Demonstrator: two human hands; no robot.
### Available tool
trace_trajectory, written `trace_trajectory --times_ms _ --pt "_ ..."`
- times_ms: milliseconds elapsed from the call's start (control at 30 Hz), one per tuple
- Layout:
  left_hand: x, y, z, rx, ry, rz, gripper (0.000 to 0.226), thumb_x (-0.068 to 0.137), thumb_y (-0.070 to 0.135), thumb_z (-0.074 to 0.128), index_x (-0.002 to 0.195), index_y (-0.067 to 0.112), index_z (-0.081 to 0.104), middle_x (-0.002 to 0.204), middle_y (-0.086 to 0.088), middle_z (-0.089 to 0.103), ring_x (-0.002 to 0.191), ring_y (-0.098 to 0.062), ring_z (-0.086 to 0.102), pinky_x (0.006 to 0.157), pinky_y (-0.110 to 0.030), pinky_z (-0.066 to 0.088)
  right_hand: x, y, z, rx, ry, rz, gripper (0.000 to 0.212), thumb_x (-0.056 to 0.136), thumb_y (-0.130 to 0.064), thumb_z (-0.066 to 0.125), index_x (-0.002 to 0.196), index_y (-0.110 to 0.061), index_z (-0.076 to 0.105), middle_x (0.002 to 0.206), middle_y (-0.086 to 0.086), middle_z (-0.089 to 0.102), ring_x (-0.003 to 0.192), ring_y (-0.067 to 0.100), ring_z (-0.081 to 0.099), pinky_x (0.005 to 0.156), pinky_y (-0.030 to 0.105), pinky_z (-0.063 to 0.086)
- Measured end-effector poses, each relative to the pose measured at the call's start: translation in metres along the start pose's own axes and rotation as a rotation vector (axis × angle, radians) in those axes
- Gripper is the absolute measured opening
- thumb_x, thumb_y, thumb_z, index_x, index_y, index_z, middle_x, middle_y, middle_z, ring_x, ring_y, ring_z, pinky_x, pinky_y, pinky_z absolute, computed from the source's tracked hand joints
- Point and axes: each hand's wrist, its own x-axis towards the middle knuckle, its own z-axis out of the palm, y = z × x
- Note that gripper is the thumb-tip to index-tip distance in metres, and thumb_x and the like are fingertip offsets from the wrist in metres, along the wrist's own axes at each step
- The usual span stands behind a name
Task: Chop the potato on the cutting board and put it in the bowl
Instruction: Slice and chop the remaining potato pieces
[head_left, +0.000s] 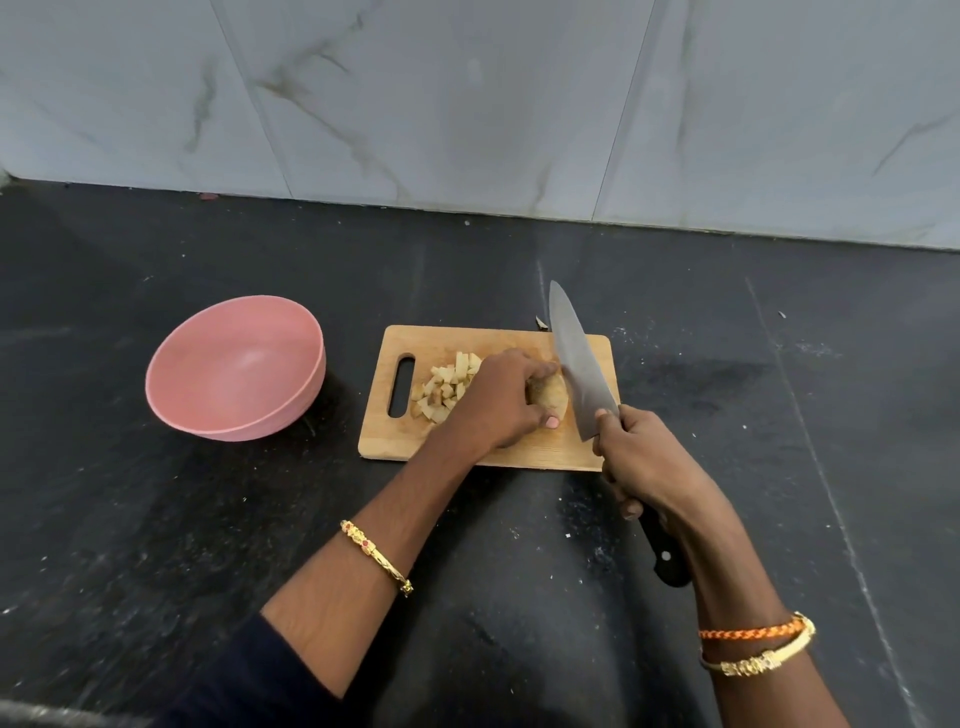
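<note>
Left hand (498, 400) fingers curled over the potato (549, 395) on the cutting board (519, 452), right hand (641, 457) gripping the knife (579, 364) just beside it, chopped pieces (447, 387) left of fingers, bowl (234, 369) apart.

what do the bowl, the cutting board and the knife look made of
Bowl: likely matte pink plastic, even colour with a soft sheen. Cutting board: pale wood or bamboo, fine grain lines. Knife: grey steel blade with a dull shine; black handle with a rivet, probably plastic.
</note>
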Motion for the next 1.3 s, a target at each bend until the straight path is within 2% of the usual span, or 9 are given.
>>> trace_trajectory --times_ms 133,233,333,433,700,833,1000,1233,1300 --pt "-0.002 -0.001 0.002 -0.001 0.024 0.01 0.068 0.068 0.018 0.081 0.13 0.013 0.054 0.117 -0.003 0.059 0.104 -0.018 0.054 0.095 -0.031 0.046 -0.001 -0.008 0.003 -0.197 0.078 -0.045 0.032 0.099 -0.031 0.031 0.078 -0.016 0.05 0.072 0.005 0.052 0.063 0.025 0.051 0.067 0.036 0.051" --pt "-0.003 0.0 0.003 0.016 0.041 0.022 0.067 0.069 0.017 0.08 0.13 0.013 0.054 0.117 -0.003 0.059 0.105 -0.018 0.054 0.093 -0.027 0.044 -0.006 -0.011 0.01 -0.227 0.121 -0.043 0.031 0.099 -0.03 0.03 0.077 -0.015 0.045 0.08 0.008 0.052 0.079 0.031 0.054 0.078 0.044 0.053" --pt "-0.003 0.001 0.003 0.03 0.045 0.033 0.066 0.07 0.017 0.08 0.13 0.014 0.054 0.115 -0.005 0.059 0.105 -0.019 0.053 0.092 -0.026 0.042 -0.013 -0.003 0.02 -0.269 0.131 -0.015 0.026 0.1 -0.03 0.029 0.088 -0.014 0.046 0.095 0.014 0.053 0.08 0.03 0.05 0.073 0.036 0.044" --pt "-0.003 0.001 0.004 0.043 0.05 0.037 0.066 0.07 0.017 0.079 0.131 0.014 0.054 0.116 -0.006 0.059 0.106 -0.019 0.053 0.092 -0.025 0.041 -0.017 0.005 0.025 -0.275 0.136 -0.015 0.026 0.102 -0.03 0.029 0.087 -0.015 0.045 0.096 0.015 0.053 0.081 0.028 0.041 0.071 0.031 0.032" --pt "-0.003 0.0 0.004 0.018 0.042 0.015 0.068 0.068 0.014 0.08 0.13 0.012 0.054 0.129 -0.005 0.057 0.117 -0.02 0.052 0.102 -0.034 0.042 -0.043 0.026 0.031 -0.234 0.122 -0.016 0.034 0.102 -0.031 0.029 0.074 -0.018 0.043 0.081 0.006 0.055 0.068 0.016 0.045 0.059 0.033 0.031" --pt "-0.004 -0.001 0.005 -0.007 0.031 -0.02 0.07 0.068 0.015 0.081 0.132 0.011 0.052 0.132 -0.007 0.055 0.117 -0.023 0.054 0.102 -0.037 0.044 -0.057 0.03 0.015 -0.156 0.08 -0.013 0.036 0.102 -0.031 0.031 0.073 -0.018 0.049 0.074 0.003 0.058 0.073 0.016 0.053 0.053 0.025 0.035" --pt "-0.002 -0.001 0.004 -0.008 0.016 -0.058 0.071 0.069 0.015 0.081 0.132 0.011 0.051 0.133 -0.006 0.055 0.116 -0.022 0.055 0.102 -0.037 0.044 -0.042 0.019 0.001 -0.061 0.114 -0.024 0.035 0.1 -0.032 0.034 0.074 -0.015 0.05 0.066 0.004 0.052 0.053 0.018 0.048 0.046 0.025 0.039" --pt "-0.003 0.001 0.003 -0.025 0.015 -0.076 0.07 0.069 0.017 0.081 0.133 0.013 0.05 0.132 -0.005 0.055 0.114 -0.021 0.056 0.101 -0.036 0.044 -0.014 0.008 0.008 -0.13 0.117 -0.056 0.031 0.098 -0.034 0.031 0.078 -0.019 0.049 0.08 0.009 0.058 0.069 0.025 0.05 0.071 0.036 0.051" --pt "-0.004 0.002 0.003 -0.026 0.021 -0.072 0.07 0.07 0.016 0.08 0.133 0.013 0.05 0.132 -0.005 0.056 0.113 -0.02 0.056 0.101 -0.035 0.044 -0.012 0.007 0.009 -0.139 0.117 -0.052 0.032 0.099 -0.034 0.031 0.084 -0.016 0.052 0.084 0.01 0.059 0.068 0.025 0.051 0.07 0.035 0.051"
